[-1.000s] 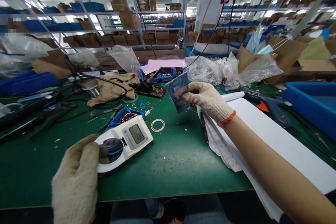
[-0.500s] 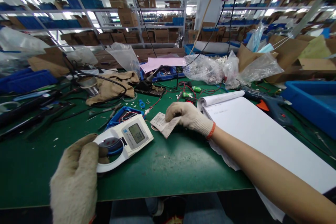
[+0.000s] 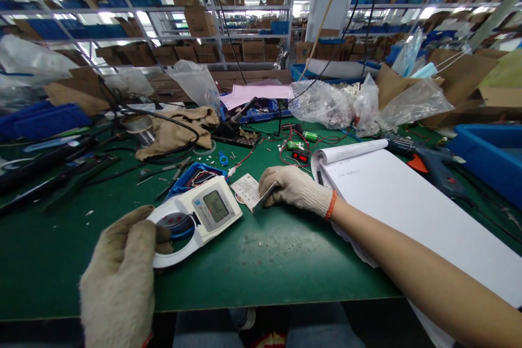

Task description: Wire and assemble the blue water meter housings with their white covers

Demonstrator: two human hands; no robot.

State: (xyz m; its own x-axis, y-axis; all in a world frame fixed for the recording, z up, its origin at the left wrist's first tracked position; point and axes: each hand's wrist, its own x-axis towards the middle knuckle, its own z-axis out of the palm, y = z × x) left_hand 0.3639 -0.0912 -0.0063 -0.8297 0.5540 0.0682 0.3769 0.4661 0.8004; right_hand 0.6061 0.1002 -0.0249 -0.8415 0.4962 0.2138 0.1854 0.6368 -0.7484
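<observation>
My left hand [image 3: 122,277], in a knitted glove, is closed round the ring end of a white handheld meter [image 3: 206,215]. Its small grey display is lit with characters that look like "good". My right hand [image 3: 287,190], gloved too, pinches the edge of a creased printed paper [image 3: 246,189] lying just right of the meter. Part of the paper bends up at the fingers. Behind the meter sits an opened blue case [image 3: 196,176] with wires inside. Beyond my right hand is a small panel display [image 3: 300,156] with red digits, near green batteries [image 3: 310,136] and red wires.
A large pad of white paper [image 3: 391,201] lies under my right forearm, with a glue gun [image 3: 438,168] beyond it. At the far right stands a blue bin [image 3: 489,157]. A brown cloth [image 3: 175,130], tools and cables crowd the left; plastic bags [image 3: 322,103] line the back.
The characters on the meter's display have changed. The paper's right part is now folded up more steeply by my right hand. The red digits now show clear of that hand.
</observation>
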